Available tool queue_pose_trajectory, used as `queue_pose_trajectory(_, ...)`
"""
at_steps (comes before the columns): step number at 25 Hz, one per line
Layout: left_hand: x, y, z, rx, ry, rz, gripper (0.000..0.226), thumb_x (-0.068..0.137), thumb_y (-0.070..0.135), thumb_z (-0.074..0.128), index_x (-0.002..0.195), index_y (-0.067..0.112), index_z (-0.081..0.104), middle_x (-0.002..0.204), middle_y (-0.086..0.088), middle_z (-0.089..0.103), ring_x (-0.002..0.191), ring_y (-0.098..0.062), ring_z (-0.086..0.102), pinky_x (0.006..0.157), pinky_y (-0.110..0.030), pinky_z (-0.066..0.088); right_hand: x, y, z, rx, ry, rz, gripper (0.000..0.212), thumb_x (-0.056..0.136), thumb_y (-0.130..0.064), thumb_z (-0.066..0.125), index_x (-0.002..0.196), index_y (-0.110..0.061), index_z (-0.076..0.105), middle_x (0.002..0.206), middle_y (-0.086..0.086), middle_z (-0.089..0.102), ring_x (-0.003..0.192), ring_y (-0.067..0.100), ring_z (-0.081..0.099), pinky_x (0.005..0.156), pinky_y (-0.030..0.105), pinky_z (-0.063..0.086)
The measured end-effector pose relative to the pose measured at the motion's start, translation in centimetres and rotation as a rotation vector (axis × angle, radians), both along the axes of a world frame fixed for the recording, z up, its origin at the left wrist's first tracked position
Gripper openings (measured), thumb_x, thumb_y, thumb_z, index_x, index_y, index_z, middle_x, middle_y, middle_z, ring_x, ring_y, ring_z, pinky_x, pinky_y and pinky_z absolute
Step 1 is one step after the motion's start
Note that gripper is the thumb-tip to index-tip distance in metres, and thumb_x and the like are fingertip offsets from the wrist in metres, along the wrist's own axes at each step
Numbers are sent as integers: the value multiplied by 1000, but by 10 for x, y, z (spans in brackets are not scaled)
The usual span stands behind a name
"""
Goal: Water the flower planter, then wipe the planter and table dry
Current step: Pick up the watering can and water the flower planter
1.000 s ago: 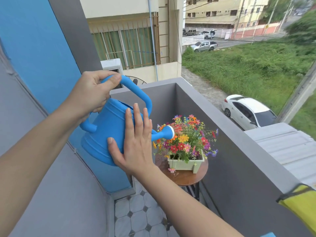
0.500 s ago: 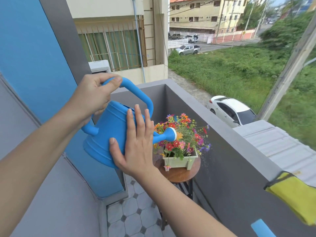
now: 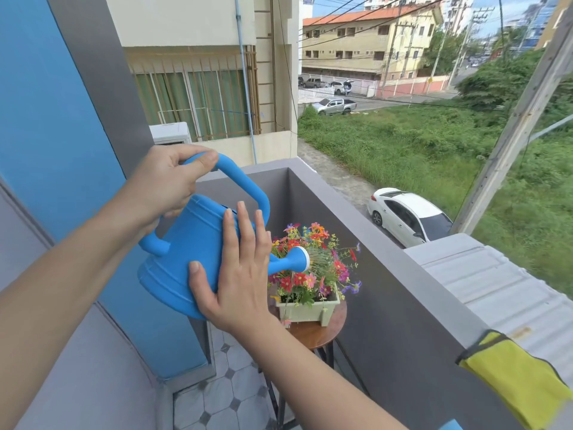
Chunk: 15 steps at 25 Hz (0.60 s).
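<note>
A blue watering can (image 3: 186,259) is tilted forward, its white-rimmed rose (image 3: 299,259) spraying water over the flowers. My left hand (image 3: 167,181) grips the can's top handle. My right hand (image 3: 238,274) lies flat against the can's side with fingers spread, steadying it. Below the spout stands a pale green planter (image 3: 307,310) full of red, orange, pink and purple flowers. It rests on a small round wooden table (image 3: 313,335) with dark legs, set against the balcony wall.
A grey parapet wall (image 3: 403,290) runs along the right. A yellow cloth with dark trim (image 3: 514,377) hangs over its top at the lower right. A blue wall (image 3: 46,119) closes the left side. The floor (image 3: 223,398) is tiled.
My view has lifted slightly, showing more of the street and buildings. The can stays tilted in both hands and water keeps spraying onto the flowers.
</note>
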State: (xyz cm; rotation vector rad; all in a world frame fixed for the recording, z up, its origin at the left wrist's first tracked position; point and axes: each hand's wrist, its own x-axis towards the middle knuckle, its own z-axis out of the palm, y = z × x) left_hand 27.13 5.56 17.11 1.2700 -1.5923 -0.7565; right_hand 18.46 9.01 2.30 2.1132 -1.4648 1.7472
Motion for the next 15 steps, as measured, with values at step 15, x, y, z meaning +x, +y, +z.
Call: queue_pose_trajectory(15, -21, -7, -1, 97, 5, 34, 15, 93, 35, 54, 89, 30, 68, 46, 5, 23, 34, -8, 17, 36, -14, 16, -18, -5, -2, 20, -54, 40, 71, 87, -43, 44, 147, -13, 23, 157, 6, 20, 149, 24, 6, 119, 41, 5)
